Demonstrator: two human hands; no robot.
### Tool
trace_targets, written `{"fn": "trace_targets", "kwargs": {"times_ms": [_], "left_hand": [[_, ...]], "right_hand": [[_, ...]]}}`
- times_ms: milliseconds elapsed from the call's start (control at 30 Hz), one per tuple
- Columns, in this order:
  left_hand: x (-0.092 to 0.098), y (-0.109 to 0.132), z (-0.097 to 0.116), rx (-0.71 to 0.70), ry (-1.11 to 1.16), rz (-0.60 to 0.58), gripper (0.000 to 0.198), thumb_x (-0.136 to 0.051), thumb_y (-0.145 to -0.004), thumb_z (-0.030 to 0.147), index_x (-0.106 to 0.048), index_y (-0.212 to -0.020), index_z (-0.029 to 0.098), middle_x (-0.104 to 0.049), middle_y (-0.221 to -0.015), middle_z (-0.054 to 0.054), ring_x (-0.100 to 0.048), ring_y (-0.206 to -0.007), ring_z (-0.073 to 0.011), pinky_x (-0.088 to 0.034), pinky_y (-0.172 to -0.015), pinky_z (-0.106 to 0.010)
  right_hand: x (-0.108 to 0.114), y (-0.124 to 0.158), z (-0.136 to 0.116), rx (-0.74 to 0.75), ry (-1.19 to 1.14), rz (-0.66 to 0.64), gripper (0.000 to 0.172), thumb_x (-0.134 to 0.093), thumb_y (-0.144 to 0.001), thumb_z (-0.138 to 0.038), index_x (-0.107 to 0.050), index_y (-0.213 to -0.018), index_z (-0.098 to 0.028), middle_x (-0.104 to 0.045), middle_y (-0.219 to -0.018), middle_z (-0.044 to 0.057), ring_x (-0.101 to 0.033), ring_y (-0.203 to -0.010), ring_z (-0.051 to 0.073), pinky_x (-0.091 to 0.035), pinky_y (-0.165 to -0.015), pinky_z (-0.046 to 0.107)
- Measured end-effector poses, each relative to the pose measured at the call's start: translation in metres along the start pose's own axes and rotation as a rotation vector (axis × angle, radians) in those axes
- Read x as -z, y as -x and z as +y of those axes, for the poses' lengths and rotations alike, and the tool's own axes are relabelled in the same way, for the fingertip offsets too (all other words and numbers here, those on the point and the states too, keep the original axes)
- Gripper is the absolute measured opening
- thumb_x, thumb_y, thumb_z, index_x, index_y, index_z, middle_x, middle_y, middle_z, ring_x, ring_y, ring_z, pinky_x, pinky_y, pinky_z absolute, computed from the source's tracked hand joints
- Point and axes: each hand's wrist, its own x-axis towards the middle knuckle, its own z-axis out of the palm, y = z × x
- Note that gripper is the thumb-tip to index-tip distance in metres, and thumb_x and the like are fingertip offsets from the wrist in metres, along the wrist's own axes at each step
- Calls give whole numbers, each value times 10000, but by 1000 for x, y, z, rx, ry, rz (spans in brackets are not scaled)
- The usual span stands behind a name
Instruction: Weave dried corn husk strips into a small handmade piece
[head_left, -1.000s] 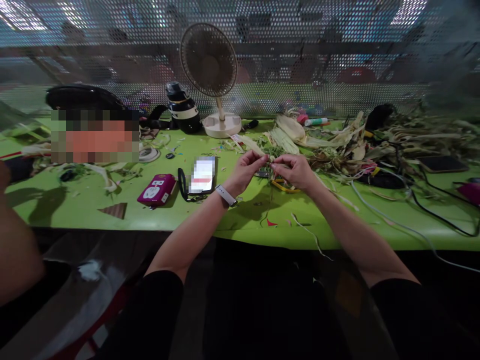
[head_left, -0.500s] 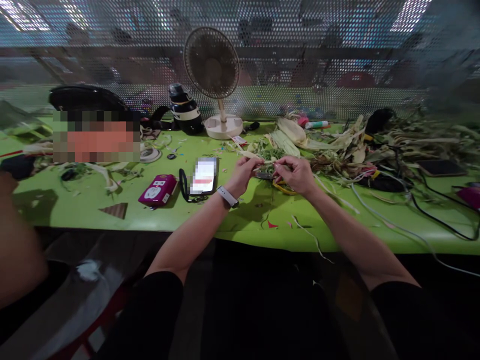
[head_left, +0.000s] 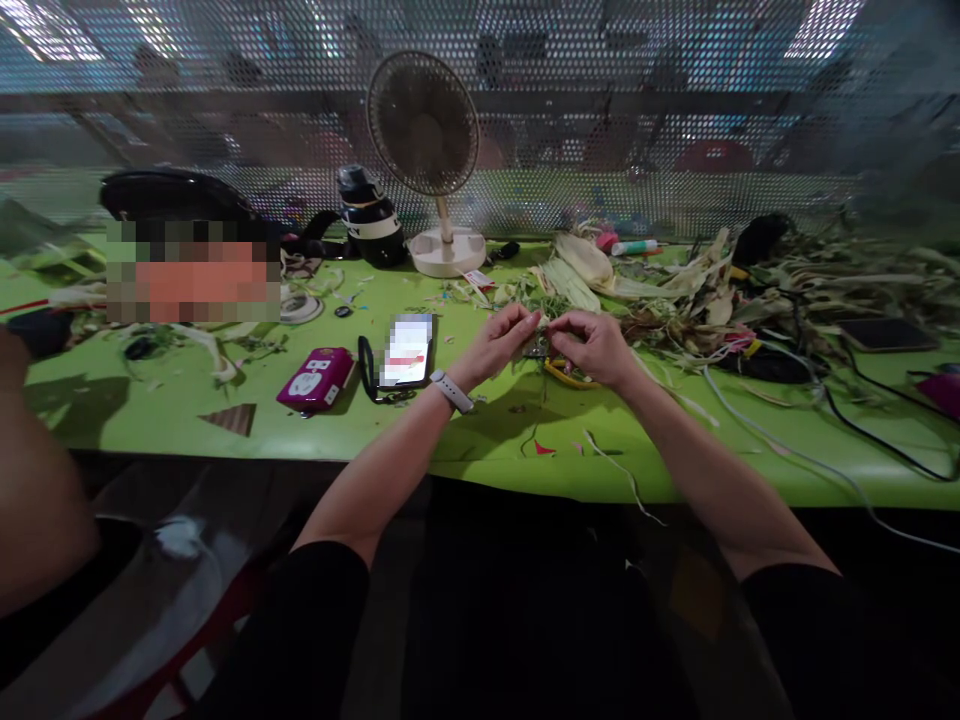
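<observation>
My left hand (head_left: 501, 345), with a pale watch band at its wrist, is closed with thumb and fingers pinched together. My right hand (head_left: 587, 347) is pinched close beside it, fingertips nearly meeting the left ones. Between them shows a small pale bit of plant material, too small to name exactly. Under and beside my right hand lies a tool with yellow handles (head_left: 571, 376), partly hidden by the fingers. Dried corn husks (head_left: 583, 262) and green plant scraps lie just beyond my hands.
A white fan (head_left: 448, 252), a dark bottle (head_left: 371, 225) and a phone (head_left: 406, 352) stand or lie ahead and left, near a magenta case (head_left: 316, 380). Withered stalks (head_left: 862, 280) and cables (head_left: 780, 432) spread rightward. Another person's arm (head_left: 45, 480) is at the left.
My left hand has turned slightly, its fingers now pointing more to the right. The long pale strip that ran past my left fingers no longer shows there. The yellow-handled tool is more visible.
</observation>
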Motion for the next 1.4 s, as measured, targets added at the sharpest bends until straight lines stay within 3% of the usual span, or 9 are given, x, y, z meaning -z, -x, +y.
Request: {"fn": "trace_targets", "kwargs": {"times_ms": [167, 400, 533, 600, 700, 800, 1100, 1267, 1400], "left_hand": [[1, -1, 2, 64, 43, -29, 465, -732, -699, 602, -523, -695, 187, -446, -589, 47, -376, -533, -69, -308, -524, -233], [-1, -1, -1, -33, 57, 5, 337, -761, -738, 465, -582, -729, 180, -493, -638, 28, -414, -583, -80, -338, -561, -241], [0, -1, -1, -38, 18, -31, 292, -766, -744, 416, -608, -709, 174, -522, -655, 12, -430, -606, -93, -356, -602, -259], [1, -1, 0, -50, 30, -45, 305, -773, -732, 428, -610, -705, 172, -540, -676, 6, -448, -628, -96, -372, -626, -260], [1, 0, 1, -42, 54, -52, 343, -787, -702, 466, -609, -711, 174, -543, -672, 14, -457, -624, -91, -379, -618, -250], [0, 1, 1, 7, 88, -34, 374, -778, -701, 501, -593, -730, 177, -551, -673, 19, -477, -620, -84, -393, -610, -237], [-3, 1, -2, 111, 251, 1, 378, -831, -655, 431, -631, -850, 176, -594, -687, 40, -512, -598, -62, -404, -568, -205], [-3, 0, 0, 216, 292, -10, 313, -836, -653, 380, -682, -773, 136, -638, -669, 25, -535, -591, -48, -419, -599, -193], [-3, 1, 1, 302, 357, -14, 266, -844, -651, 309, -662, -710, 124, -641, -633, 24, -553, -576, -46, -427, -612, -191]], "right_hand": [[-1, 1, -4, 11, -7, 19, 181, -672, -714, -351, -675, -772, -180, -636, -624, 3, -531, -521, 117, -418, -467, 238], [-2, -5, -2, -361, -254, -15, 377, -590, -804, -547, -651, -735, -182, -601, -532, 1, -446, -371, 95, -291, -346, 238], [-8, -7, 4, -464, -434, -20, 369, -713, -726, -546, -626, -687, -189, -477, -445, -57, -319, -347, 53, -203, -320, 211], [-11, -6, 4, -493, -529, 6, 284, -770, -690, -441, -642, -715, -188, -515, -474, -65, -346, -362, 46, -256, -336, 199], [-13, -7, 2, -528, -690, 99, 214, -801, -625, -256, -657, -770, -194, -657, -622, -46, -545, -493, 66, -444, -471, 188], [-14, -8, 2, -504, -799, 172, 266, -809, -564, -177, -625, -753, -210, -697, -688, -58, -630, -599, 84, -519, -583, 196], [-17, -6, 10, -347, -787, 178, 356, -873, -527, -307, -615, -754, -214, -683, -690, -66, -625, -609, 84, -529, -601, 212], [-18, -7, 17, -195, -688, 200, 355, -876, -557, -373, -640, -776, -225, -695, -747, -53, -646, -702, 103, -539, -708, 252], [-18, -7, 21, -165, -707, 175, 343, -881, -559, -385, -651, -762, -231, -681, -719, -58, -626, -672, 101, -530, -674, 253]]}}
